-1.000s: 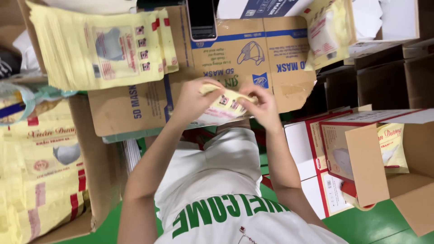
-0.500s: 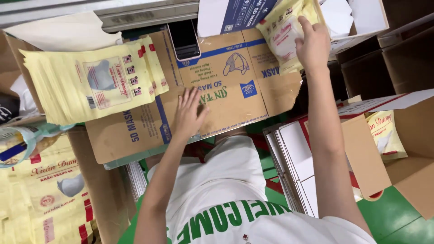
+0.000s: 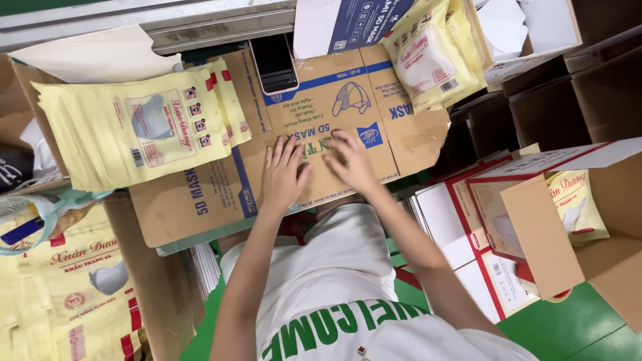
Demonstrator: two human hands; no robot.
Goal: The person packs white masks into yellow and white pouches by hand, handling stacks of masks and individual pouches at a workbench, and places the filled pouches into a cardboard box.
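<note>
Flattened cardboard sheet [image 3: 314, 120] is my work surface, centre of the frame, blue print on brown. Green floor [image 3: 568, 327] shows lower right; metal rail [image 3: 200, 23] runs along the top edge. My left hand [image 3: 284, 175] lies flat on the cardboard, fingers [image 3: 279, 152] spread and open, gripping nothing. My right hand [image 3: 351, 160] rests just beside it, fingers loosely curled on the cardboard, also holding nothing. Phone [image 3: 274, 63] lies face up at upper centre on the cardboard. Stack of empty yellow pouches [image 3: 140, 130] sits upper left, overlapping the cardboard edge. Filled yellow mask packs [image 3: 435, 53] are piled upper right, just beyond the sheet. Open brown carton [image 3: 568, 227] at right holds a yellow pack [image 3: 578, 200] inside. Flat red-and-white boxes [image 3: 461, 234] stand between the carton and my lap. More yellow packs [image 3: 73, 287] fill the lower left.
</note>
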